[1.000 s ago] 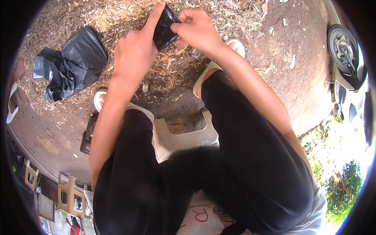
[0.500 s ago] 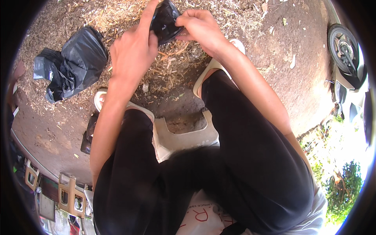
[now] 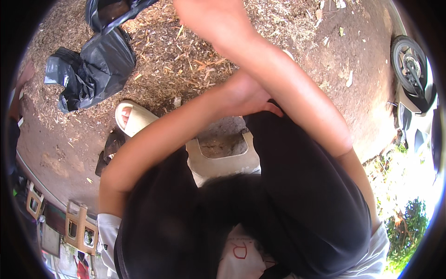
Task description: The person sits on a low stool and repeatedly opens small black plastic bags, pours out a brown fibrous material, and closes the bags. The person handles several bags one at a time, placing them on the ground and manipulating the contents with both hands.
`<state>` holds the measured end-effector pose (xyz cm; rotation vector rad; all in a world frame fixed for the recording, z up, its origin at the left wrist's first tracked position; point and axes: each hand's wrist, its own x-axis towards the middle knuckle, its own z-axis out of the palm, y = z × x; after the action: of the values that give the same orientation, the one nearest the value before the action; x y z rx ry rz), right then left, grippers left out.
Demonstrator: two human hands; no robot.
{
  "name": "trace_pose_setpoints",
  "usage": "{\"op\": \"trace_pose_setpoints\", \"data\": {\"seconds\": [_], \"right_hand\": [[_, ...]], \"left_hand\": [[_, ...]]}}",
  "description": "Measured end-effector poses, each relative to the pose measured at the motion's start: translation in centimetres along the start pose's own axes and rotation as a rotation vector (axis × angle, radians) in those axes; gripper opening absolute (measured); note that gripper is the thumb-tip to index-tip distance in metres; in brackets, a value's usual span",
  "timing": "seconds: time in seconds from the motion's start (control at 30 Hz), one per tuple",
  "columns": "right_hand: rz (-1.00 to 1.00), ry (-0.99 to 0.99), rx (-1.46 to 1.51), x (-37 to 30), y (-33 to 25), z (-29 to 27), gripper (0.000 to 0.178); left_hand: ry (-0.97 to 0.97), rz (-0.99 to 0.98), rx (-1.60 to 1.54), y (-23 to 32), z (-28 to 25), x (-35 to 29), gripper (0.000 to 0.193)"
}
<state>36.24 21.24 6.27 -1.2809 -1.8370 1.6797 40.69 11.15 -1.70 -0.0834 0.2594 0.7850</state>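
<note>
My right hand (image 3: pixel 211 16) reaches up and left to the top edge, where its fingers are cut off. Beside it a black plastic bag (image 3: pixel 104 18), with brown stuff showing in its mouth, stretches toward the hand and appears to be held by it. My left hand (image 3: pixel 246 93) passes under the right forearm and lies at my right knee. Its thumb sticks out along the dark trousers; the other fingers are hidden behind the forearm. A second black plastic bag (image 3: pixel 100 69), crumpled, lies on the ground just below the first.
Wood shavings (image 3: pixel 158 51) cover the ground ahead. A low beige stool (image 3: pixel 223 165) is between my legs. Dark bags (image 3: pixel 111 146) lie by my left sandal (image 3: pixel 137 118). A motorbike (image 3: pixel 411 69) stands at far right, beige chairs (image 3: pixel 81 230) at lower left. Another person's arm (image 3: pixel 23 76) shows at far left.
The small black bag that both hands held in front has gone to the upper left with my right hand. My left hand has let go and swung right, under the right forearm, to my knee.
</note>
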Motion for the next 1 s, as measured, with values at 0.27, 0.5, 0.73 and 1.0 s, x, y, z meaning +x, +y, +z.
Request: {"op": "trace_pose_setpoints", "data": {"seconds": [0.27,0.5,0.73,1.0], "right_hand": [[-0.127,-0.09,-0.061,-1.9,1.5,1.9,0.022],[-0.041,0.024,-0.626,-2.3,0.6,6.2,0.021],[-0.075,-0.154,-0.088,-0.7,3.6,3.9,0.02],[0.1,-0.286,0.11,-1.6,1.8,2.3,0.016]], "left_hand": [[0.138,-0.092,-0.242,-0.2,3.1,0.4,0.05],[-0.457,-0.189,-0.422,-1.3,-0.8,3.2,0.064],[-0.186,-0.385,-0.319,0.5,1.1,4.3,0.075],[-0.553,-0.188,-0.316,-1.1,-2.0,5.3,0.059]]}}
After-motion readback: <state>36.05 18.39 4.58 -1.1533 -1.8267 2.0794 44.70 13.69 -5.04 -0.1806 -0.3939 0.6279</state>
